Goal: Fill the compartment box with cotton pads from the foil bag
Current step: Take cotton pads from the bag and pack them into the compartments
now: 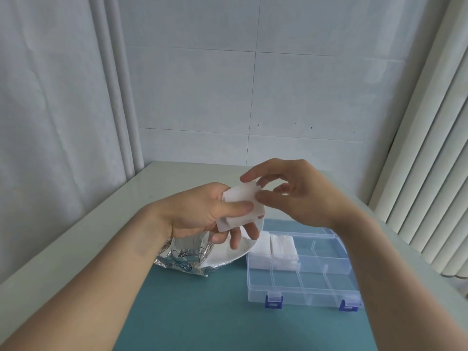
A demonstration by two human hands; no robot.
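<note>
A: Head view, both hands raised above the work. What does each hand hold?

B: Left hand (202, 214) clasps a small stack of cotton pads (241, 207), thumb across the top face and fingers curled beneath. Right hand (296, 191) meets the stack's far-right edge with thumb and forefinger, apparently peeling or squaring the pads; whether it truly pinches them is not clear, and its other fingers are spread loosely.

A: Where do the task's things lie relative to that grip?

B: Directly below the grip sits the foil bag (182, 254), crumpled, its mouth gaping toward the right. Below and to the right of the grip stands the compartment box (304, 272), lid open. Its compartments nearest the grip already hold white pads (274, 249); those farther right and nearer the person look unfilled.

A: What could go wrong from here?

B: Judging from the loose hold, pads may slip or fan apart between the hands and drop onto the teal mat (202, 312) or back into the bag. A stack lowered askew could straddle a divider instead of seating in one compartment.
</note>
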